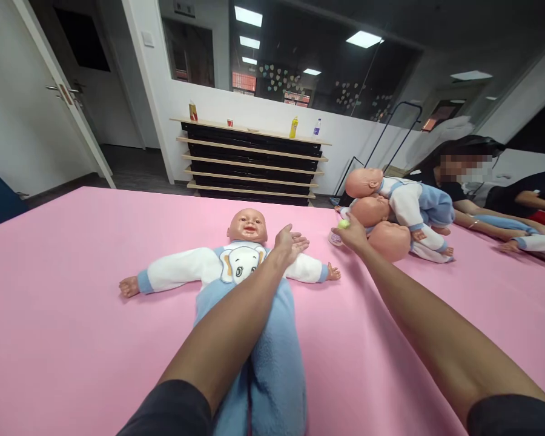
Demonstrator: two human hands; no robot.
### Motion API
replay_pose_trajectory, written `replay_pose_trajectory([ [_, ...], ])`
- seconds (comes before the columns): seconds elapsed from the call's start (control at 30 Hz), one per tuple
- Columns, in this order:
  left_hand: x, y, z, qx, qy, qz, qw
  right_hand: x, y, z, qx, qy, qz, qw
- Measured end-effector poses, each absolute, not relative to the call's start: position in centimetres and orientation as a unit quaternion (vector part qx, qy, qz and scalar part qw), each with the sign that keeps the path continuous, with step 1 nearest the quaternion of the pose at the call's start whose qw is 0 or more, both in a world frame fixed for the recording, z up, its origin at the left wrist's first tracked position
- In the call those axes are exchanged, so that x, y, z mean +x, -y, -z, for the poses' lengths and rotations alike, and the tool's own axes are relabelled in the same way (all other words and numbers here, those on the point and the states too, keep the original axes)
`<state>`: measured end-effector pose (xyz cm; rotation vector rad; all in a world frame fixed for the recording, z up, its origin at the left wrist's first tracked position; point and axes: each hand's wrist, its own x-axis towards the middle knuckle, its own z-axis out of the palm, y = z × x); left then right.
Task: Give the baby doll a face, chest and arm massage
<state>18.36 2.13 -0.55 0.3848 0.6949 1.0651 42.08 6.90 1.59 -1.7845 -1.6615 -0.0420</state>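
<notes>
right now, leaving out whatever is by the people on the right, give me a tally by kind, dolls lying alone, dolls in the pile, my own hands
Doll lying alone, face up: 1
Dolls in the pile, by the heads showing: 3
Own hands, left hand and right hand: 2
Total: 6

Beyond the left hand [290, 243], a shelf unit [254, 155] with pale boards, bearing a gold-and-red container [193, 111], a red cup [229, 123], a yellow bottle [293, 128] and a purple-labelled bottle [317, 128]; above it, a dark window [309, 45]; far left of that hand, an open door [22, 109]; beyond the right hand [356, 235], a dark tubular frame [407, 103]; well to its right, a co-worker [458, 148] in black
</notes>
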Motion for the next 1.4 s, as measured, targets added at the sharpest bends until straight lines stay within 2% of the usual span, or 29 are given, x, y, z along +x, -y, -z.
replay_pose_trajectory([
  [0.1, 18.6, -2.2, 0.4, 0.160, -0.309, -0.490, 0.800, 41.3, -7.7, 0.1, -0.686, 0.642, -0.021, 0.342],
  [0.3, 18.6, -2.1, 0.2, 0.152, -0.276, -0.497, 0.809, 33.9, -5.2, 0.7, -0.617, 0.697, 0.021, 0.364],
  [0.53, 18.2, -2.2, 0.3, 0.136, -0.278, -0.536, 0.785, 32.5, -2.9, 0.4, -0.563, 0.767, 0.010, 0.308],
  [0.63, 18.2, -2.2, 0.3, 0.128, -0.261, -0.546, 0.786, 33.8, -2.6, -0.8, -0.514, 0.806, 0.039, 0.292],
  [0.77, 18.1, -2.1, 0.2, 0.118, -0.217, -0.554, 0.795, 34.3, -2.2, -1.9, -0.466, 0.814, 0.119, 0.327],
  [0.97, 18.1, -2.1, 0.3, 0.131, -0.182, -0.544, 0.808, 33.2, -1.7, -0.5, -0.444, 0.864, 0.078, 0.224],
  [1.07, 18.1, -2.1, 0.4, 0.131, -0.196, -0.548, 0.803, 33.0, -1.7, -0.4, -0.458, 0.851, 0.053, 0.252],
  [1.2, 18.0, -2.1, 0.4, 0.124, -0.243, -0.555, 0.786, 33.1, -2.3, -0.5, -0.528, 0.776, 0.007, 0.345],
  [1.4, 18.2, -2.3, 0.5, 0.109, -0.294, -0.561, 0.766, 33.4, -4.0, 1.2, -0.567, 0.730, -0.112, 0.365],
])
